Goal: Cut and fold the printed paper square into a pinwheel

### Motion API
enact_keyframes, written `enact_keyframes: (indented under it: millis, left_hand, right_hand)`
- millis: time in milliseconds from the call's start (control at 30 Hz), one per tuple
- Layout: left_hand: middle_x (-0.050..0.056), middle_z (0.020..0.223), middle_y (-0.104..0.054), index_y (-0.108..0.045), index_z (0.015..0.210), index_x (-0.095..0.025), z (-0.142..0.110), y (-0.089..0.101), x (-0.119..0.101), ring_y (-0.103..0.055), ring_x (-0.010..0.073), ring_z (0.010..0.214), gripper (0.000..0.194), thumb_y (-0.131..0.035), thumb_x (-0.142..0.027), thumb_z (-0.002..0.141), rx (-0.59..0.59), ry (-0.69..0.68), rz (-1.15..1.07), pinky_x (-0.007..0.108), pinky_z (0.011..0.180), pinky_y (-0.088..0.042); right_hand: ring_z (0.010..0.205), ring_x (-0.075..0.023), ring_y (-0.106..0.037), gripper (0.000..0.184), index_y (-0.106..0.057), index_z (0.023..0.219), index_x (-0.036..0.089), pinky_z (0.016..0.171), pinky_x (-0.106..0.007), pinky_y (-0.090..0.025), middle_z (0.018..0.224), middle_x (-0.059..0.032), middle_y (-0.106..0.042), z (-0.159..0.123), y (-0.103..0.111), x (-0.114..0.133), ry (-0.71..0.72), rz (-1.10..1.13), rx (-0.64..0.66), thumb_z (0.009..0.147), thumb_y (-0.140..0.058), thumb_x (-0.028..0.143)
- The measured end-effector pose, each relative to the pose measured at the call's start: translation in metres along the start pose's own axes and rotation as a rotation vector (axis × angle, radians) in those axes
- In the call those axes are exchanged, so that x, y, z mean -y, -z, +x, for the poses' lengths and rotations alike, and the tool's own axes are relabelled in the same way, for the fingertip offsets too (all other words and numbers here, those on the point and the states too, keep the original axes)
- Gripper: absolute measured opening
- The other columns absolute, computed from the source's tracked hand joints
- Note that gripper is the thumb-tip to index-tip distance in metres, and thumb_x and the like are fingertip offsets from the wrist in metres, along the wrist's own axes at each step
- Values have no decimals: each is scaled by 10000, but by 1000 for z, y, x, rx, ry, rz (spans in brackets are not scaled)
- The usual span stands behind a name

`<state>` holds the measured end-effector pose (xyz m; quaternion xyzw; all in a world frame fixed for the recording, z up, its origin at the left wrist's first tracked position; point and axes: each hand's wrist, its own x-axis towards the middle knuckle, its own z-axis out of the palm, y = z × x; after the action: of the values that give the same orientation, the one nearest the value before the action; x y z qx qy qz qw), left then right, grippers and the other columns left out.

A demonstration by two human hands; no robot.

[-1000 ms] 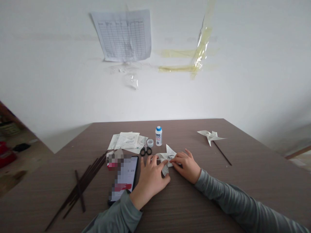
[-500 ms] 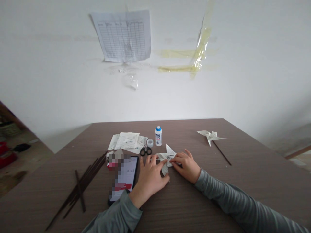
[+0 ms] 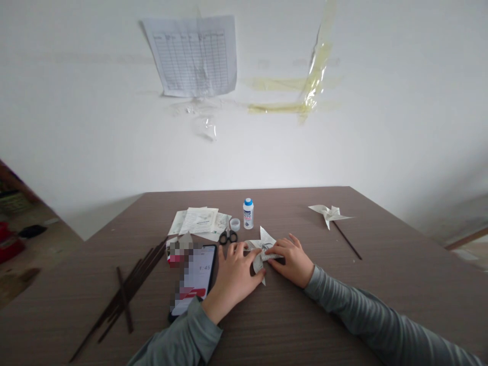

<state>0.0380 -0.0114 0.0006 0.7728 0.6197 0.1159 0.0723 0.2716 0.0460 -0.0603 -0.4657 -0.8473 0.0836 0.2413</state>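
Observation:
Between my hands lies a paper pinwheel (image 3: 269, 236), printed and pale, its blades folded in toward the middle. My left hand (image 3: 235, 272) grips it from the left: the index fingertip presses near the centre and the thumb is at the lower blade. From the right, my right hand (image 3: 292, 260) pinches the folded paper at the centre, thumb and fingers close together. The fingers partly hide the pinwheel's middle. Just beyond the left fingers lie black-handled scissors (image 3: 227, 237). A white glue bottle with a blue cap (image 3: 248, 214) stands upright behind the pinwheel.
A phone (image 3: 196, 277) lies left of my left hand, near a small red-and-white pack (image 3: 175, 259). Several dark sticks (image 3: 131, 284) are piled farther left. Paper sheets (image 3: 198, 221) and a small clear cap (image 3: 235, 223) lie behind. A finished pinwheel on a stick (image 3: 330, 214) rests at right.
My left thumb and index have shifted slightly on the pinwheel, and more of its lower blade shows below. The right hand keeps nearly the same place at the centre.

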Motion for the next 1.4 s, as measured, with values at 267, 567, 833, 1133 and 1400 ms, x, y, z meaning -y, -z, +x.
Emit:
enact_keyframes:
  millis: [267,567,833,1133,1400]
  left_hand:
    - [179,1716,-811,-943,1634,-383,0,4,-3,-674,528,1679,525,-925,-414,1111,14,0,8,881,1511,-416]
    - [152,1735,-816,-926,1667,-405,-1,4,-3,-666,506,1694,538,-908,-378,1130,15,-12,42,840,1529,-424]
    - [179,1697,-839,-870,1742,-336,2,2,-2,-699,510,1649,645,-942,-401,1104,21,0,21,826,1494,-469]
    - [152,1736,-821,-916,1692,-419,5,6,-3,-694,535,1684,598,-973,-449,1098,55,23,27,849,1513,-457]
    - [166,1732,-809,-914,1694,-404,4,8,-3,-682,529,1687,590,-959,-448,1108,69,22,18,836,1500,-468]
  right_hand:
    - [1285,-409,-932,254,-1014,1256,353,1469,-878,-519,1254,-91,-988,0,0,-2,-6,11,13,1101,-866,217]
    - [1262,-429,-943,221,-1004,1221,368,1453,-867,-538,1229,-95,-985,-1,-2,-5,7,17,-18,1105,-867,240]
    - [1306,-389,-927,232,-1000,1282,330,1471,-868,-513,1274,-99,-979,0,0,-2,-2,1,18,1124,-871,218]
    - [1285,-409,-938,217,-1015,1257,356,1468,-815,-538,1253,-91,-985,-1,-2,-6,9,11,-2,1122,-872,265]
    - [1289,-386,-918,229,-1008,1282,343,1468,-836,-514,1256,-92,-975,-1,-4,-4,8,0,3,1127,-873,242]
